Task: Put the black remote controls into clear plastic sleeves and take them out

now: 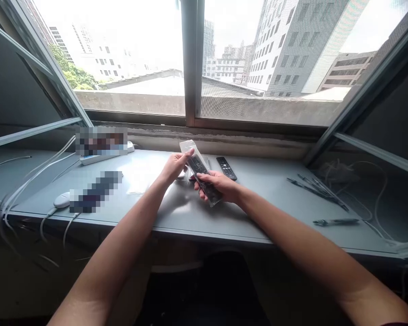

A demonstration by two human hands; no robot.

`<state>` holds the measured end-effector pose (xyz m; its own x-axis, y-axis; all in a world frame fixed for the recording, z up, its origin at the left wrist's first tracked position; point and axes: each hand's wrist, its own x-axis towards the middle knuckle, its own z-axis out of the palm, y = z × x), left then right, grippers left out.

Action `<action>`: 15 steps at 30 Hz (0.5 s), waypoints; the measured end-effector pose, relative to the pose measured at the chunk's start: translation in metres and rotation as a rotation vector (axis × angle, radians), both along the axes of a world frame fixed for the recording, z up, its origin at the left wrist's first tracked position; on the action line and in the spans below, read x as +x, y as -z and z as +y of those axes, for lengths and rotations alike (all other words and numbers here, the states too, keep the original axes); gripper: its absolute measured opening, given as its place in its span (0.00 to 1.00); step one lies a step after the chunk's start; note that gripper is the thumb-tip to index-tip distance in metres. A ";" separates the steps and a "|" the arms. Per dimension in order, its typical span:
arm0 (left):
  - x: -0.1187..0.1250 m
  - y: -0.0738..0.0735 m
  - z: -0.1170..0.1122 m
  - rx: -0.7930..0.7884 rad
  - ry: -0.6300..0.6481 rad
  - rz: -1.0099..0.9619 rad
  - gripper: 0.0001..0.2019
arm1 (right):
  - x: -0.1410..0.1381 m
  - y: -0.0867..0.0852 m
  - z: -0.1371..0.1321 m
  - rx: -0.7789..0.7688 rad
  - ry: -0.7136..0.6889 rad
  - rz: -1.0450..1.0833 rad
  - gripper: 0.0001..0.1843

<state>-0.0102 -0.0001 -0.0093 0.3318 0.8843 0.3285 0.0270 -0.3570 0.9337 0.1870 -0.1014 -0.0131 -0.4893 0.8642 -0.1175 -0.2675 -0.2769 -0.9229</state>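
Over the desk's middle, a black remote control sits inside a clear plastic bag, tilted with its upper end to the left. My left hand pinches the bag's upper left edge, thumb on top. Lower down, my right hand is wrapped round the bagged remote, its thumb across the front. A second black remote control lies unwrapped on the desk just beyond my right hand. Small items behind and under my hands are partly hidden, and I cannot make out what they are.
Several dark pens lie on the right of the desk, with another pen nearer the front edge. At left are a white power strip, a white round device, cables and blurred-out items. A window stands behind.
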 end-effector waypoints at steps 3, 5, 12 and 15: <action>0.001 0.002 -0.001 0.044 0.007 0.068 0.33 | -0.001 0.000 0.000 -0.010 0.020 -0.007 0.08; 0.003 0.004 -0.002 0.110 -0.024 0.105 0.32 | -0.002 0.001 0.000 -0.028 0.032 -0.034 0.08; 0.003 0.006 -0.001 0.067 -0.033 0.126 0.34 | -0.001 0.001 0.000 -0.030 0.059 -0.039 0.13; 0.002 0.005 -0.002 0.107 0.022 0.145 0.33 | -0.002 0.001 0.000 -0.034 0.065 -0.039 0.12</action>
